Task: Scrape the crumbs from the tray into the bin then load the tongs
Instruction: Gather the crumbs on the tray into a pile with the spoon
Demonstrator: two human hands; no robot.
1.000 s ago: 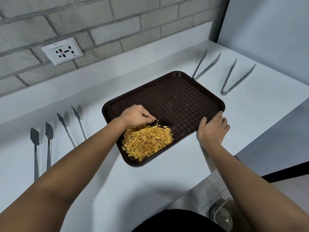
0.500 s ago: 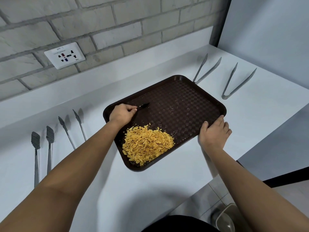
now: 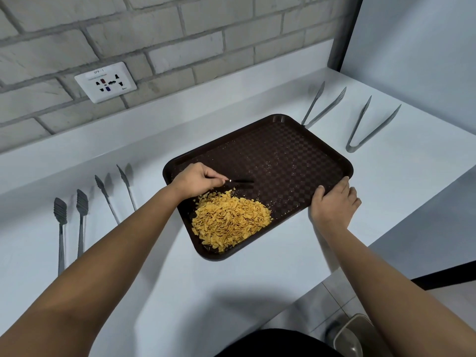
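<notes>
A dark brown tray [image 3: 288, 140] lies on the white counter. A heap of yellow crumbs [image 3: 229, 222] fills its near left corner. My left hand [image 3: 195, 180] grips a thin black scraper [image 3: 240, 182] whose blade lies flat on the tray just behind the heap. My right hand [image 3: 334, 202] holds the tray's near right rim, thumb on top. Two pairs of tongs [image 3: 323, 104] [image 3: 371, 127] lie behind the tray on the right. Two more pairs of tongs [image 3: 70, 222] [image 3: 116, 191] lie left of it. A grey bin [image 3: 355, 336] stands on the floor, bottom right.
A brick wall with a white socket plate [image 3: 105, 82] runs behind a raised white ledge [image 3: 154, 119]. A pale wall closes the right side. The counter's front edge runs diagonally at lower right, with tiled floor below it.
My left hand drew the scraper back from the heap to the tray's far left, then swept it right toward the pile. The right hand stayed on the rim.
</notes>
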